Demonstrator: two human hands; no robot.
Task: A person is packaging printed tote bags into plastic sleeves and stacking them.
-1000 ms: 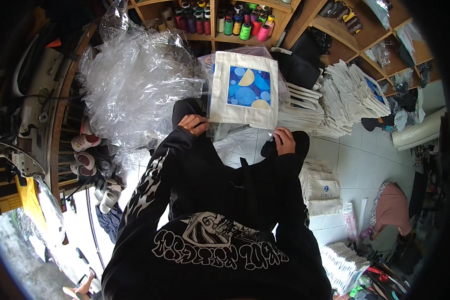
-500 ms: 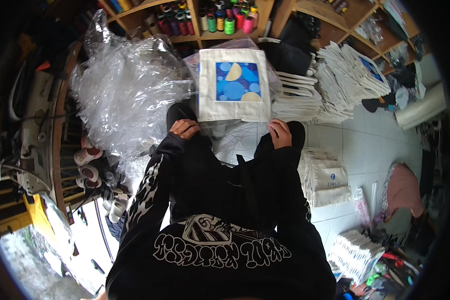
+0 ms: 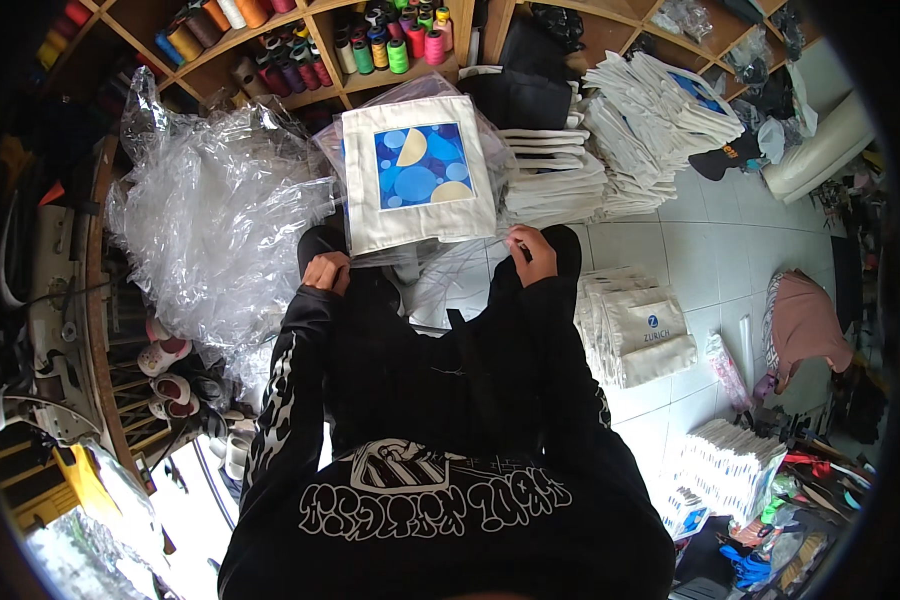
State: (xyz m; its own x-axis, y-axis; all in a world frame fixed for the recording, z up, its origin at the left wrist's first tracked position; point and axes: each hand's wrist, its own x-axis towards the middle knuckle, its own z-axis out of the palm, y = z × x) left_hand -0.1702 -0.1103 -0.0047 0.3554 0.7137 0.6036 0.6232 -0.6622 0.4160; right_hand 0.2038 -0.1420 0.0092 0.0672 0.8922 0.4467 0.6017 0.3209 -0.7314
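Note:
A cream canvas tote bag (image 3: pixel 367 213) with a blue circle print lies flat in front of me, its printed face up. Clear plastic sleeves (image 3: pixel 332 150) stick out from beneath and around it. At the near left corner, the fingers of my left hand (image 3: pixel 327 272) are curled closed on the edge of the clear plastic, just off the canvas. My right hand (image 3: pixel 531 254) pinches the plastic by the near right corner, thumb and fingers together. Both hands are close above my knees.
A large heap of crumpled clear plastic (image 3: pixel 215 215) rises on the left. Stacked tote bags (image 3: pixel 555 190) stand to the right, with another pile (image 3: pixel 635 335) nearer on the tiled floor (image 3: pixel 710 250). Thread spools (image 3: pixel 398 57) fill the shelf (image 3: pixel 440 70) behind. Shoes (image 3: pixel 165 357) sit at left.
The whole view has shifted, so the scene sits further left and the bag looks slightly tilted. My hands keep about the same places at the bag's near corners.

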